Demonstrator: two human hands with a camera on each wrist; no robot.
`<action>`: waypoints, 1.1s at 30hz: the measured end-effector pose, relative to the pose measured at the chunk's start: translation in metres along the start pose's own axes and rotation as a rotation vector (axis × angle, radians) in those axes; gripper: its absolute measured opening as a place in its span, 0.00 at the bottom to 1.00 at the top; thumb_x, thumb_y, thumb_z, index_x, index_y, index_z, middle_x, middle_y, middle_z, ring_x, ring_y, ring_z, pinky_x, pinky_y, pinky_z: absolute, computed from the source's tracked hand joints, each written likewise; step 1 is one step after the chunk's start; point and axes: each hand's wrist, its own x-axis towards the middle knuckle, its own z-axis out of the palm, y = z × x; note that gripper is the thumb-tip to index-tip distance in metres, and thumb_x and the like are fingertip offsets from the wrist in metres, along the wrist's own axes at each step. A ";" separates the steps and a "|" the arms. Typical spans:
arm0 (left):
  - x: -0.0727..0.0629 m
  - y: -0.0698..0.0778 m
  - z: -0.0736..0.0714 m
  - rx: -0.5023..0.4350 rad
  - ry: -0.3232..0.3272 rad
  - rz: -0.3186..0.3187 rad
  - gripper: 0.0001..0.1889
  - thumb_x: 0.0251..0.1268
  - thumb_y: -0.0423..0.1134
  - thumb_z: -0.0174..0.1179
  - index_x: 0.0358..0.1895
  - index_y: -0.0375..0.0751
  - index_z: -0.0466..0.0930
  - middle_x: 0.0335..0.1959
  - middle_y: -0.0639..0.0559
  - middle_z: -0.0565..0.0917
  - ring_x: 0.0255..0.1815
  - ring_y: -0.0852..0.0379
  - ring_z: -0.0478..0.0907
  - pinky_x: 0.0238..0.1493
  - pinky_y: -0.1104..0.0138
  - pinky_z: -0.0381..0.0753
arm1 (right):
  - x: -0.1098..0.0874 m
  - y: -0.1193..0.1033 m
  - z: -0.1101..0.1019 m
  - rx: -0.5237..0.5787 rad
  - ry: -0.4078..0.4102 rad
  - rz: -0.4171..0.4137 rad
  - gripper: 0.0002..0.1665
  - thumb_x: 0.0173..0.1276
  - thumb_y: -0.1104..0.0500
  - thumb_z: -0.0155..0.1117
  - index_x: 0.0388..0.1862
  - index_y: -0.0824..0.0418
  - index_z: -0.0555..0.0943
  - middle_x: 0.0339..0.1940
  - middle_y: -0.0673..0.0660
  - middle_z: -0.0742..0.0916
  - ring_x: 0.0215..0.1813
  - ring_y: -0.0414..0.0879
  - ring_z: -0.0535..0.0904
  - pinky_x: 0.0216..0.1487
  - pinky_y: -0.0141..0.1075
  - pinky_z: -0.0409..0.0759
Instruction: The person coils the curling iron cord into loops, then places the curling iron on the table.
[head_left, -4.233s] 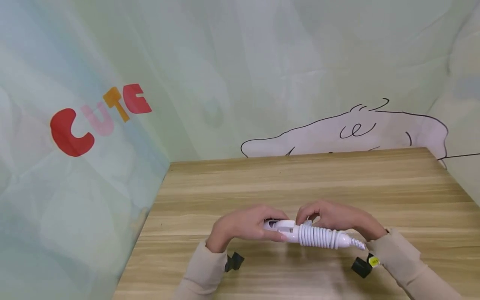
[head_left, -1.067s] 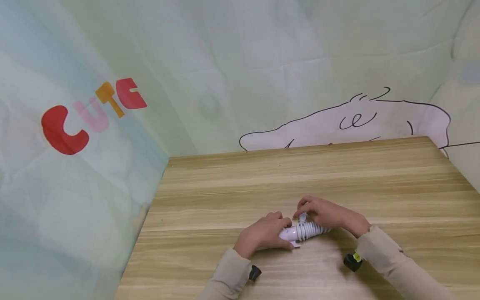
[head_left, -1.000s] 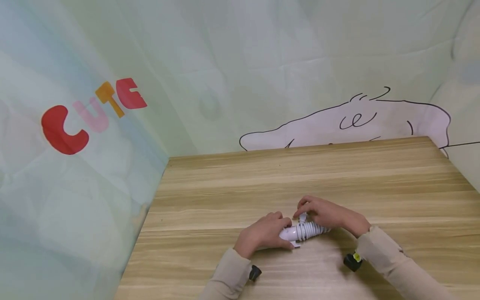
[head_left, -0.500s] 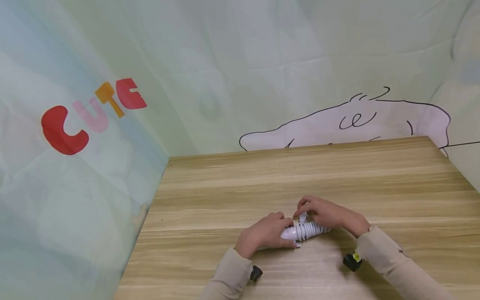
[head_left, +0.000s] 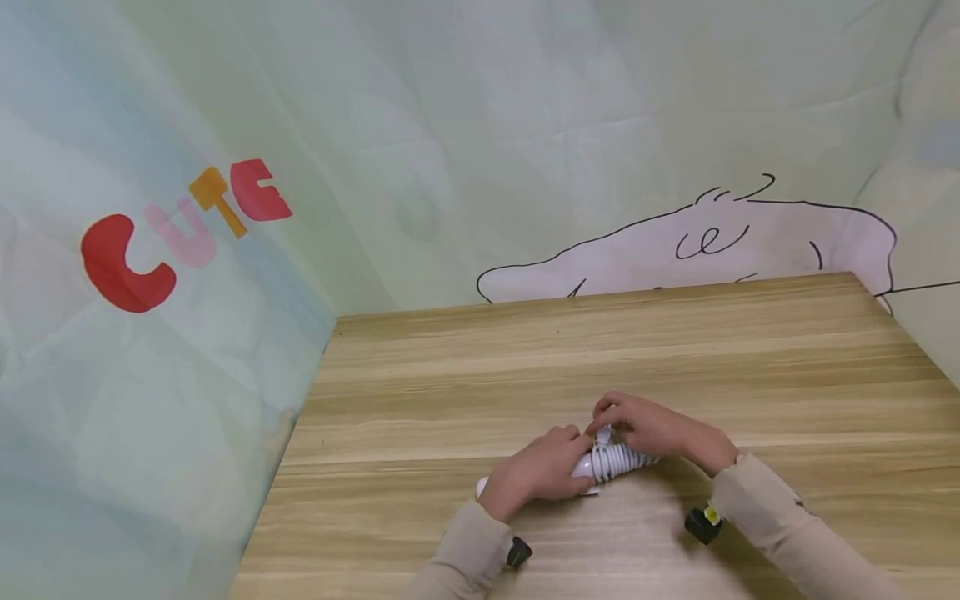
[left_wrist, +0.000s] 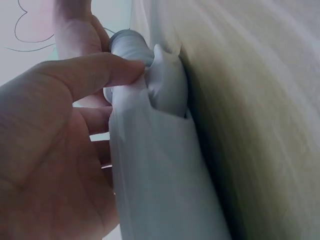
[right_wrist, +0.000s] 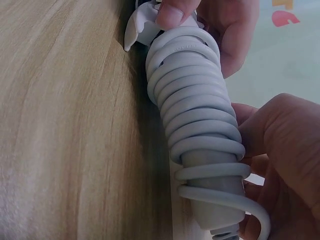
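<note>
A white curling iron [head_left: 583, 468] lies low against the wooden table, slanting up to the right, its cord [head_left: 621, 461] coiled tightly round the handle. My left hand [head_left: 543, 471] grips it just left of the coils, thumb on the near side. In the left wrist view its long white barrel [left_wrist: 155, 170] runs toward the camera, with a lever-like part [left_wrist: 170, 85] beside my thumb. My right hand [head_left: 656, 425] bends over the coils from behind, its fingertips pinching the small white plug [head_left: 603, 435]. In the right wrist view the cord's loose turn [right_wrist: 225, 197] leaves the handle's end.
The wood-grain table [head_left: 420, 392] meets a pale cloth backdrop [head_left: 450, 150] at the back and left. Coloured letters [head_left: 127, 267] and a line-drawn figure [head_left: 712, 250] are printed on it. Dark wrist cameras [head_left: 702, 527] hang under both cuffs.
The iron has come down from a raised, nearer position to the table. In the last second my left hand has slid right toward the coils, baring the iron's left end. My right hand barely moves.
</note>
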 end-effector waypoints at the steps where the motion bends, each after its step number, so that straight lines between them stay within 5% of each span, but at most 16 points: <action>1: 0.000 0.001 0.001 0.008 0.008 0.003 0.20 0.62 0.48 0.61 0.54 0.44 0.73 0.42 0.53 0.74 0.38 0.61 0.69 0.36 0.71 0.68 | 0.000 0.000 0.000 0.002 0.004 -0.003 0.26 0.60 0.77 0.51 0.46 0.52 0.85 0.47 0.53 0.80 0.52 0.49 0.76 0.54 0.49 0.74; 17: -0.002 0.010 0.008 0.037 -0.004 -0.040 0.17 0.68 0.47 0.53 0.54 0.42 0.69 0.42 0.51 0.70 0.42 0.57 0.66 0.40 0.68 0.66 | 0.003 0.004 -0.001 0.003 -0.001 -0.033 0.13 0.58 0.67 0.67 0.40 0.52 0.87 0.48 0.58 0.79 0.50 0.49 0.75 0.52 0.45 0.76; 33: -0.001 0.005 0.000 0.008 -0.021 0.029 0.16 0.66 0.43 0.58 0.55 0.46 0.72 0.43 0.53 0.72 0.41 0.59 0.66 0.39 0.70 0.66 | 0.003 0.006 -0.011 -0.217 -0.034 -0.023 0.13 0.59 0.58 0.68 0.42 0.45 0.85 0.45 0.49 0.81 0.44 0.44 0.78 0.44 0.40 0.78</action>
